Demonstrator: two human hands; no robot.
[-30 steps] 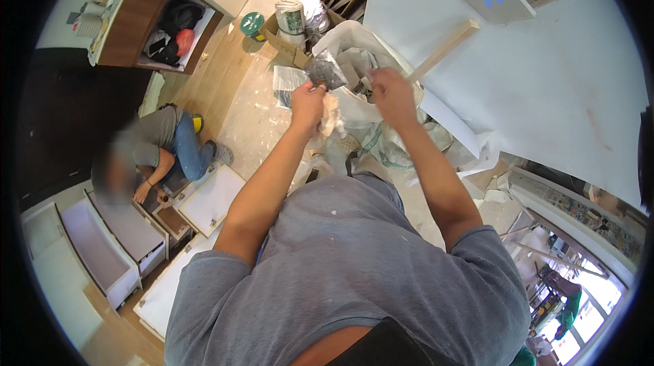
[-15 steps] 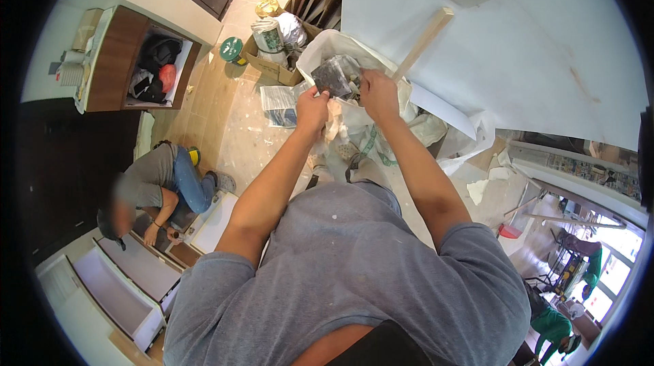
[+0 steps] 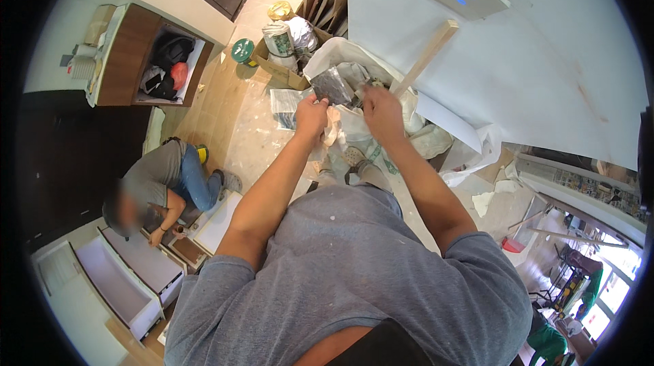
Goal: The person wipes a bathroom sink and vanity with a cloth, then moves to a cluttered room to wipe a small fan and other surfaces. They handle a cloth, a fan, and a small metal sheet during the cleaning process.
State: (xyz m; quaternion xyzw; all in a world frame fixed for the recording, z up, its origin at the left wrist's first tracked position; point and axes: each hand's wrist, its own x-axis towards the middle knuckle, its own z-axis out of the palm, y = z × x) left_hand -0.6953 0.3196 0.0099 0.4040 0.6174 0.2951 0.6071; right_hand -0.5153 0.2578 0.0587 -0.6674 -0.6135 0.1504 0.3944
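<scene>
My left hand (image 3: 312,118) grips the near edge of a flat, dark grey rectangular plate (image 3: 330,86) with smeared marks, its thumb on top. The plate is held over the mouth of a white sack (image 3: 325,52). To the right of the plate, my right hand (image 3: 383,115) is closed, with fingertips pinched together. A small pale thing shows blurred at those fingertips, and I cannot make out its kind. Crumpled wrapping and debris lie inside the sack behind the plate. A crumpled beige piece (image 3: 332,126) hangs just below my left hand.
A wooden stick (image 3: 428,56) leans by the sack against a white panel. A cardboard box (image 3: 281,73) of containers and a green-lidded tub (image 3: 242,51) stand left of it. At lower left a co-worker (image 3: 160,175) crouches by drawers (image 3: 112,277). More people are at far right.
My right hand has drawn slightly back toward me from the plate. The plate stays in my left hand. The whole view has shifted a little.
</scene>
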